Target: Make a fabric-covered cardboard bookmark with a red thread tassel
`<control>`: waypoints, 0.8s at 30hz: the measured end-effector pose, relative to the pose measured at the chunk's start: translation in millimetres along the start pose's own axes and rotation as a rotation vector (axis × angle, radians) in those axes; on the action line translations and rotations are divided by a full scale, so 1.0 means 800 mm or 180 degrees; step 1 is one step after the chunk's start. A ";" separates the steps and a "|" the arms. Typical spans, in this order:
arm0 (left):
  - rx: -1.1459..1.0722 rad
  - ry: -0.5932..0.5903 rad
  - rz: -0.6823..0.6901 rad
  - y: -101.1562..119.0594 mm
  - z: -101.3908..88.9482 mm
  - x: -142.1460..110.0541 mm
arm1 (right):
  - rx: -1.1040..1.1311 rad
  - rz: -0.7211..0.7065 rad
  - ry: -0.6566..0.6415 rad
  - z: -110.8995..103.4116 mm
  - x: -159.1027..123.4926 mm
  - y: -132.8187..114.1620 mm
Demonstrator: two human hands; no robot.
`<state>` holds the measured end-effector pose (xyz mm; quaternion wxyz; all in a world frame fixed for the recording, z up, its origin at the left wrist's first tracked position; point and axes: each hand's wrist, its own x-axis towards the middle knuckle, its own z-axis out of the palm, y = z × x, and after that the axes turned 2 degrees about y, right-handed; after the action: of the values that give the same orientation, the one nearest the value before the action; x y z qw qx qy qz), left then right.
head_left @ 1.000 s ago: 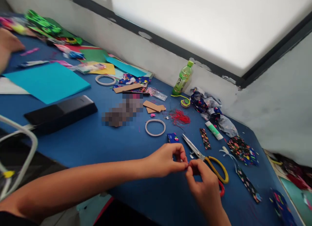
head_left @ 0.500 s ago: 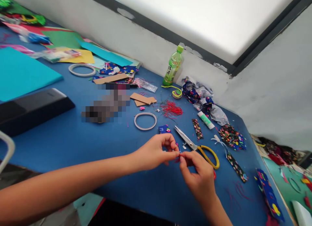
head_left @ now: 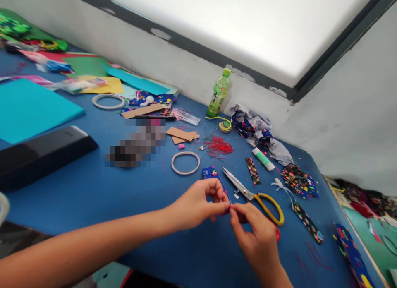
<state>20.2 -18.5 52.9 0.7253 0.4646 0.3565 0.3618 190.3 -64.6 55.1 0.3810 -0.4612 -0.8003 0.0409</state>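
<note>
My left hand [head_left: 203,202] is closed in a pinch on a blue flower-print fabric strip [head_left: 210,172], whose far end sticks out beyond my knuckles. My right hand [head_left: 257,226] meets it fingertip to fingertip, thumb and forefinger pressed together at the strip's near end. A bit of dark red shows there, too small to make out, and my fingers hide most of that end. Just beyond my right hand lie scissors [head_left: 248,193] with yellow handles, blades pointing away. Something red [head_left: 277,233] peeks out beside that hand.
Beyond my hands are a roll of tape [head_left: 172,167], red threads [head_left: 219,145], a glue stick [head_left: 263,159] and cardboard pieces [head_left: 180,134]. A green bottle [head_left: 218,93] stands by the wall. Dark floral strips [head_left: 307,222] lie right; a long black case [head_left: 46,155] lies left.
The view has tilted up slightly, so the table things sit lower in the picture. Both hands keep the same pinch, fingertips together at the strip's end.
</note>
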 end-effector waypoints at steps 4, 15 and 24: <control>0.0060 0.0006 0.0044 0.000 0.000 0.000 | -0.0023 -0.0043 -0.0029 0.000 0.002 0.001; 0.0218 0.0036 0.0126 -0.002 -0.001 -0.004 | 0.0024 -0.0029 -0.0262 0.001 0.001 0.009; 0.0941 0.0366 0.0557 -0.009 0.004 -0.012 | -0.0223 0.0208 -0.0106 0.009 0.000 -0.003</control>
<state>19.4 -30.4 49.3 0.5933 0.5740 0.4049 0.3932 183.7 -64.3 50.7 0.3497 -0.4995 -0.7919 0.0328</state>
